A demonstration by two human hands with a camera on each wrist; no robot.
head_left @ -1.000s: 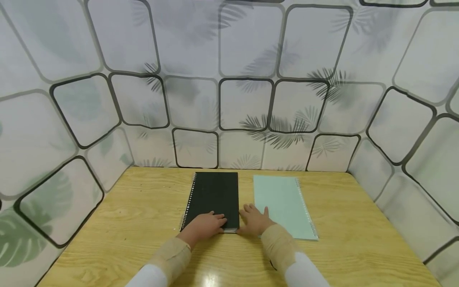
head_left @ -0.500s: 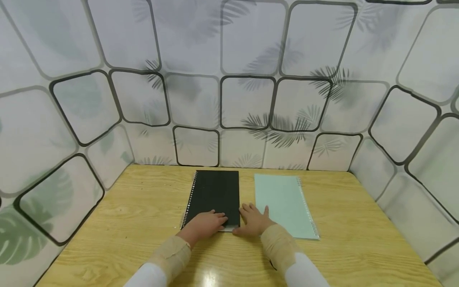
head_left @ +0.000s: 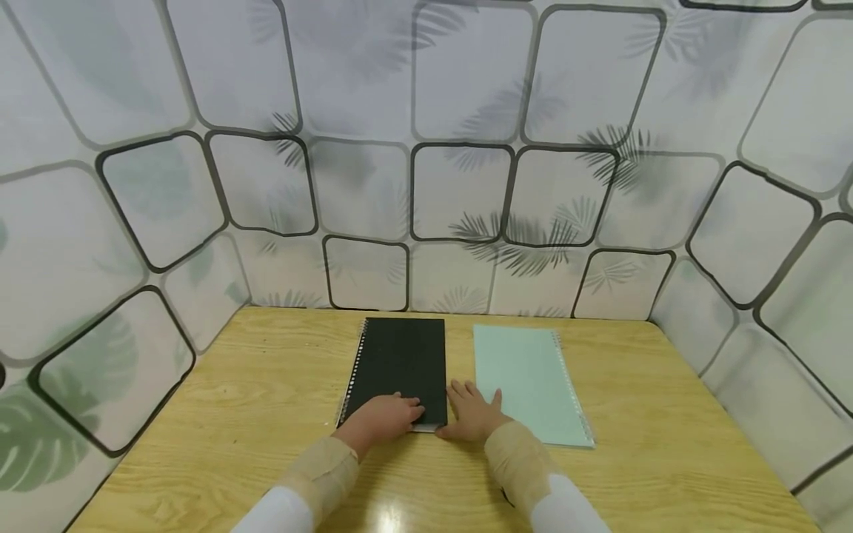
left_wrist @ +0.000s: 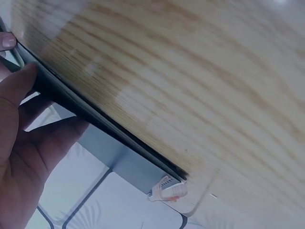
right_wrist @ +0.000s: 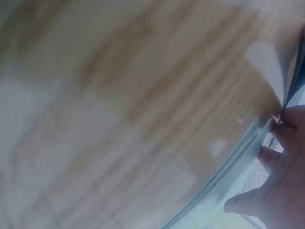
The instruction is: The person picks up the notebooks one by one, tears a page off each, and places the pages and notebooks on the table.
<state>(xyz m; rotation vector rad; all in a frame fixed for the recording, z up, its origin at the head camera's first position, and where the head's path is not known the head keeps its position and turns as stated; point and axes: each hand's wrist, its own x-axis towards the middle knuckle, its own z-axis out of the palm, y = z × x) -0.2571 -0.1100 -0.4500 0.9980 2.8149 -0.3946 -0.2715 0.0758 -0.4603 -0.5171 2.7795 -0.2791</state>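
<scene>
A black spiral notebook (head_left: pixel 403 366) lies with its coil on the left side. My left hand (head_left: pixel 381 420) rests on its near part, fingers extended over the cover; the left wrist view shows the left fingertips (left_wrist: pixel 78 125) against the dark cover, and the pages show at the near edge. At the notebook's near right corner is my right hand (head_left: pixel 476 416), fingers spread along its right edge and thumb at the corner. Partly under that hand in the head view lies a mint green spiral notebook (head_left: pixel 526 377), its coil on the right.
Both notebooks lie on a wood-grain table (head_left: pixel 233 414). Patterned cloth-like walls (head_left: pixel 453 192) close it in at the back and both sides. A narrow strip of table separates the two notebooks.
My right thumb has shifted slightly left onto the black notebook's near corner. My left hand stays in nearly the same place, and both notebooks lie as before.
</scene>
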